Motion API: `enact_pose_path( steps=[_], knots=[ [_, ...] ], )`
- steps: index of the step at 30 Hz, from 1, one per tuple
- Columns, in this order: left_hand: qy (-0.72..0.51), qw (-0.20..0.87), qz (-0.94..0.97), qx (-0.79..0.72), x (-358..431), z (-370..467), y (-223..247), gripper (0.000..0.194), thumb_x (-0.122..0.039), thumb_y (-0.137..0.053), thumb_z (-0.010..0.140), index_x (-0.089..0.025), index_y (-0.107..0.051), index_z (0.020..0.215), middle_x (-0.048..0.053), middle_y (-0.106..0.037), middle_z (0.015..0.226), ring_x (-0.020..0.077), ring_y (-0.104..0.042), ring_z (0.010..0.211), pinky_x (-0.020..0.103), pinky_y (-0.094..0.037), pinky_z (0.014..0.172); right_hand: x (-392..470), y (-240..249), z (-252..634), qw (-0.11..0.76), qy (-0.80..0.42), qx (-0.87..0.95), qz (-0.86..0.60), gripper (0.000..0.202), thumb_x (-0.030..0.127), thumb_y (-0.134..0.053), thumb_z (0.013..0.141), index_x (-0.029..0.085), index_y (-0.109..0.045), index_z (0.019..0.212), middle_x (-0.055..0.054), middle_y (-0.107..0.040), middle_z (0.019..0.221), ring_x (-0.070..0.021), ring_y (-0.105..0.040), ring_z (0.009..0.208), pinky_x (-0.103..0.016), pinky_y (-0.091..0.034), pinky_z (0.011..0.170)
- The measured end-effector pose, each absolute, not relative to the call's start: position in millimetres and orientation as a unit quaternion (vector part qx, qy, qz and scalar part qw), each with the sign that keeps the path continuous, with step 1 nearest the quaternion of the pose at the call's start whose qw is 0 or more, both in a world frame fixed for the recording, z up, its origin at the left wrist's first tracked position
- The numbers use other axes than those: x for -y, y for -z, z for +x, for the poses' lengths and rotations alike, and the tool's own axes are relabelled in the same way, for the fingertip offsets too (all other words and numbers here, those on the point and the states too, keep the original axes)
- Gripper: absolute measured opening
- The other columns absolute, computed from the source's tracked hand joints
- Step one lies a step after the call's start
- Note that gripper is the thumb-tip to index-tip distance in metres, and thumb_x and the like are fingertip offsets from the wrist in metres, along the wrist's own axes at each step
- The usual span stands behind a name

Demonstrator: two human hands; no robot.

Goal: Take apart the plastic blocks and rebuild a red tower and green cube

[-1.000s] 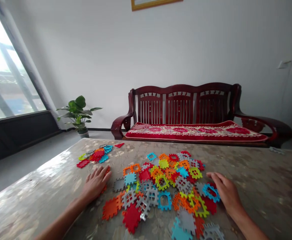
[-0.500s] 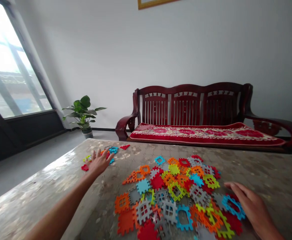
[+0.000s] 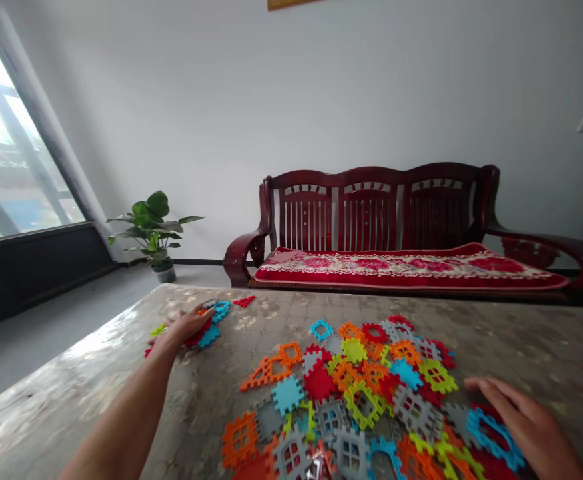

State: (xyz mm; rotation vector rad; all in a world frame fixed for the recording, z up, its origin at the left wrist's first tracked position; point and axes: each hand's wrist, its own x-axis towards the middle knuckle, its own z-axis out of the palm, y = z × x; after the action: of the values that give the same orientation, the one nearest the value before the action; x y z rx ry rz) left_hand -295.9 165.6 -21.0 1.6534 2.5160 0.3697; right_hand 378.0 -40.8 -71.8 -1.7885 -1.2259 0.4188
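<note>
Interlocking plastic tiles with notched edges, some with window cut-outs, lie in a wide pile in front of me. My left hand (image 3: 184, 327) reaches far to the left and rests over a smaller cluster of tiles, its thumb and fingers apart. A blue tile (image 3: 208, 335) shows beside that palm, and a red triangular tile (image 3: 244, 301) lies just beyond. My right hand (image 3: 531, 420) hovers at the right edge of the big pile, fingers stretched out and holding nothing. Nearest to it is a blue tile with a round opening (image 3: 481, 425). A lime tile (image 3: 366, 403) lies mid-pile.
The tiles lie on a table with a patterned, glossy cover (image 3: 71, 380). Behind it stands a dark red wooden bench (image 3: 366, 177) with a red floral cushion (image 3: 396, 267). A potted plant (image 3: 154, 227) stands on the floor at the left, near a window (image 3: 11, 160).
My left hand has lowered onto the small cluster and shifted slightly left, its fingers less spread. My right hand stays beside the pile. The view has shifted a little.
</note>
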Motion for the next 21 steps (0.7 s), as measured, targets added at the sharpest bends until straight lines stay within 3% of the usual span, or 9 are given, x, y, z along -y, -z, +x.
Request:
enact_pose_path(
  steps=[4,13,21],
  knots=[
    [-0.093,0.065,0.501,-0.858,-147,-275,22,0.078,-0.079,-0.035,0.077,-0.036,-0.055,0.138,0.012,-0.041,0.153,0.0554,-0.030,0.136,0.076,-0.033,0.094,40,70,377,0.438,-0.168,0.508,-0.723,0.051,0.068,-0.049,0.073,0.027,-0.079,0.082,-0.005,-0.078,0.097,-0.0314,-0.070,0.101,-0.037,-0.057,0.088],
    [-0.088,0.025,0.590,-0.802,-76,-199,14,0.069,-0.071,-0.037,0.083,-0.036,-0.052,0.141,0.014,-0.047,0.148,0.0497,-0.040,0.132,0.074,-0.033,0.095,36,68,372,0.448,-0.166,0.528,-0.702,0.049,0.064,-0.048,0.074,0.026,-0.078,0.080,-0.005,-0.078,0.095,-0.0316,-0.070,0.099,-0.038,-0.057,0.085],
    [-0.068,0.081,0.708,-0.698,-20,-150,14,0.058,-0.061,-0.024,0.094,-0.041,-0.045,0.145,0.006,-0.042,0.154,0.0347,-0.030,0.144,0.060,-0.029,0.109,38,64,368,0.458,-0.178,0.522,-0.697,0.049,0.065,-0.048,0.074,0.025,-0.077,0.078,-0.006,-0.078,0.093,-0.0309,-0.071,0.095,-0.037,-0.057,0.083]
  ],
)
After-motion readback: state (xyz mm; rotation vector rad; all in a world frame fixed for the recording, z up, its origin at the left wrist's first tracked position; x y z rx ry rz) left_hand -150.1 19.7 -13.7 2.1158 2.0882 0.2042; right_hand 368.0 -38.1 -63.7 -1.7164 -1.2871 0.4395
